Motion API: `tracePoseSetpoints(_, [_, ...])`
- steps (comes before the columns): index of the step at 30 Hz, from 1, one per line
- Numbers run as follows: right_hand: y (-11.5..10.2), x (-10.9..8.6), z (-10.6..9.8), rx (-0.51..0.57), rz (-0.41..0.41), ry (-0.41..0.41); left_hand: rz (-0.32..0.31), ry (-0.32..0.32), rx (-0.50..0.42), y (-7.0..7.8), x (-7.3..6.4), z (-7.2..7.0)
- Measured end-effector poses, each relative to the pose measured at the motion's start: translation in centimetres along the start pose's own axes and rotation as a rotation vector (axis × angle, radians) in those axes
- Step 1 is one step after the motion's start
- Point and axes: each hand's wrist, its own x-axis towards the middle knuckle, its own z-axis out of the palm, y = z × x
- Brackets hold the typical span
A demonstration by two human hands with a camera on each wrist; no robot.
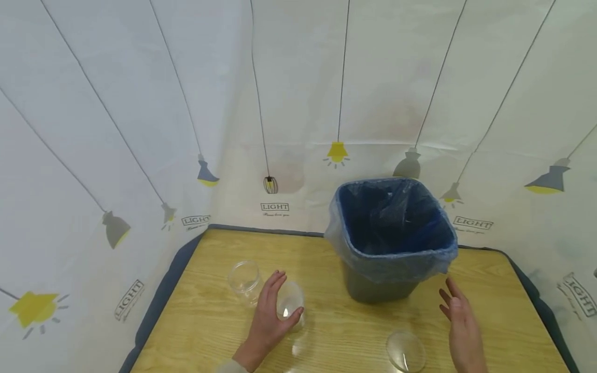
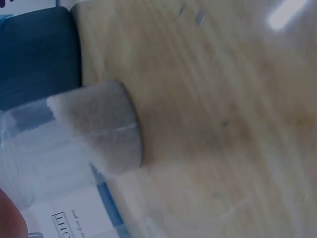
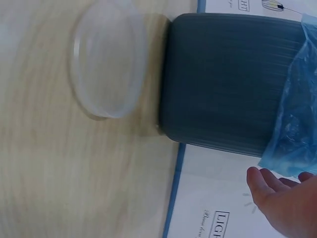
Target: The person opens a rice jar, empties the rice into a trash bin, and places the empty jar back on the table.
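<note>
Head view: left hand (image 1: 270, 313) curved loosely, unclosed, about the clear jar (image 1: 290, 299), lower centre, right hand (image 1: 464, 326) empty, relaxed, lower right; left wrist: jar at left, likely stiff, slick, bottom-weighted by pale fill (image 2: 101, 129), best taken round mid-wall, long axis near-horizontal, base rightward; right wrist: lid (image 3: 109, 59), upper left.

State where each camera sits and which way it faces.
Head: worn on the head, facing forward and down at the table, bin and clear lid; left hand and right hand both show.
Left wrist: faces a clear jar with pale contents; a bit of the left hand shows, lower left.
Right wrist: faces the bin and lid; the fingers show, lower right.
Shared: head and right wrist both see the lid.
</note>
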Motion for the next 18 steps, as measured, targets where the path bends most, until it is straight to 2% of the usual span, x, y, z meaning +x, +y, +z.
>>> tracePoseSetpoints(4, [0.3, -0.4, 0.4, 0.010, 0.011, -0.005, -0.073, 0.032, 0.032, 0.1, -1.1, 0.8])
tracePoseSetpoints(6, [0.3, -0.4, 0.7, 0.017, 0.003, -0.002, -0.127, 0.028, 0.022, 0.2, -1.7, 1.0])
tracePoseSetpoints(12, [0.5, -0.6, 1.4, 0.046, -0.061, -0.008, -0.323, 0.009, -0.065, 0.5, -2.7, 1.4])
tracePoseSetpoints(18, [0.5, -0.9, 1.7, 0.050, -0.113, -0.010, -0.508, -0.009, -0.149, 0.2, -3.5, 1.7])
